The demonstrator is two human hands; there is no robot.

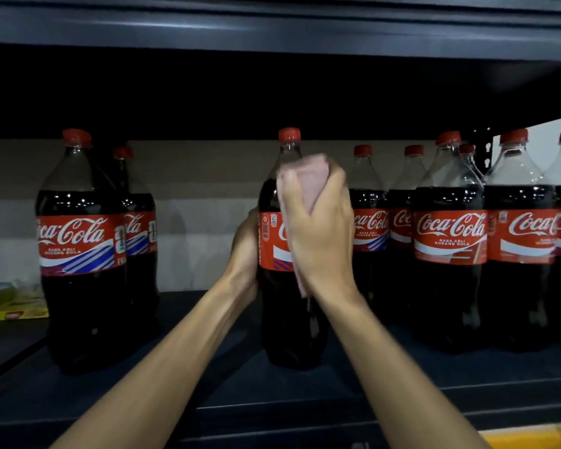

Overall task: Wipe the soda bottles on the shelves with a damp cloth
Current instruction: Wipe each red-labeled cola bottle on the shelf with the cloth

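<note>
We were wiping the middle bottle [285,328] on the shelf [272,393], our left hand [245,251] gripping its label, our right hand [318,228] with fingers closed on the cloth [305,179] at its shoulder; next it probably needed a downward stroke.

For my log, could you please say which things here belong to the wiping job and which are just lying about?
Job: pink cloth in right hand; middle bottle held by left hand; other cola bottles.
Lying about: yellow packets at left end of shelf.
</note>
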